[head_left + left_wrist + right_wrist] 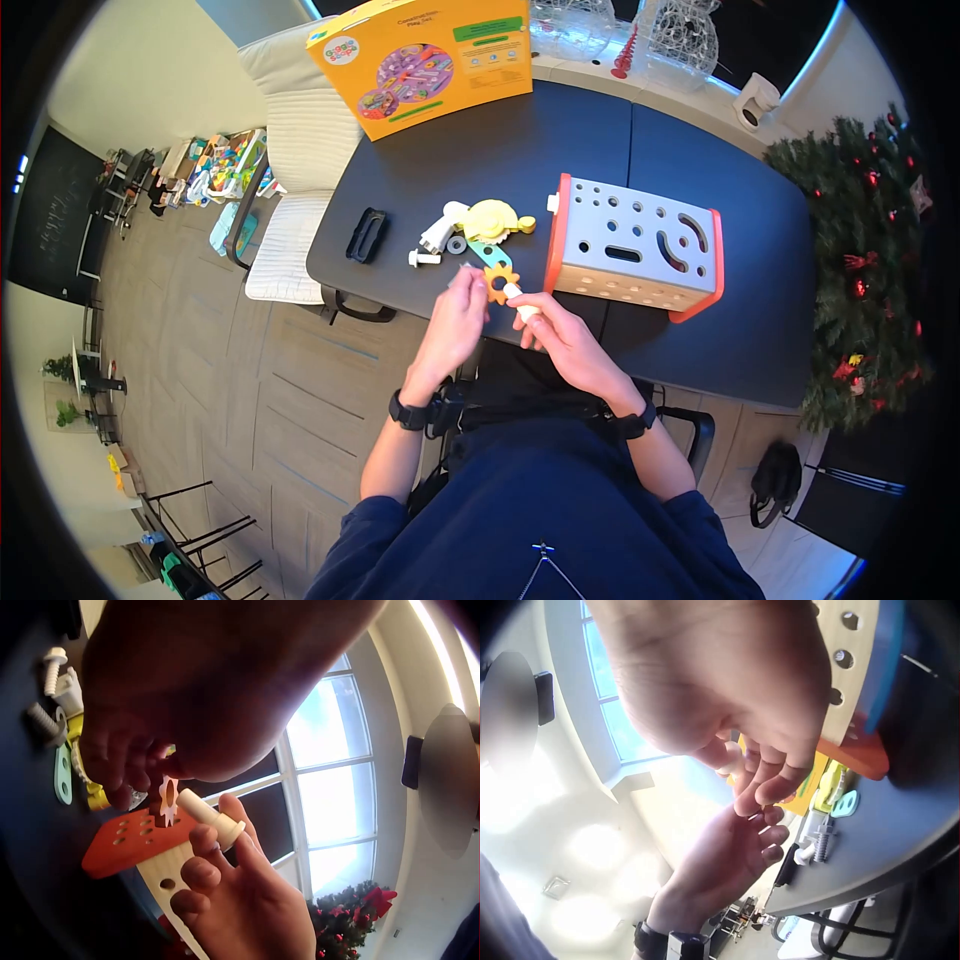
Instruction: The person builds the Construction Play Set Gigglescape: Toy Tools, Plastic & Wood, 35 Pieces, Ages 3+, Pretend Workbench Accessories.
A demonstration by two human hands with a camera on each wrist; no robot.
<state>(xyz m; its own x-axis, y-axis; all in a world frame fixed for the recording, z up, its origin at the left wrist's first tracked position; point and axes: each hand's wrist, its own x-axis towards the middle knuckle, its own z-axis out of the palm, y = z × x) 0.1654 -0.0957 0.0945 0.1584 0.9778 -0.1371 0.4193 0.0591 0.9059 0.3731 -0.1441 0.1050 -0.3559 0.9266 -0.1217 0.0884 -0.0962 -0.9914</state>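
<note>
Near the centre of the head view, an orange gear (pixel 499 271) is pinched by the left hand (pixel 457 318) and a white peg (pixel 211 819) by the right hand (pixel 568 345). Joining them appears to be in hand; the peg seemingly needs to be lined up with the gear's hole and pushed through

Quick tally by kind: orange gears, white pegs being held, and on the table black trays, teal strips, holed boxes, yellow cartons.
Orange gear: 1
White peg, held: 1
Black tray: 1
Teal strip: 1
Holed box: 1
Yellow carton: 1
Total: 6
</note>
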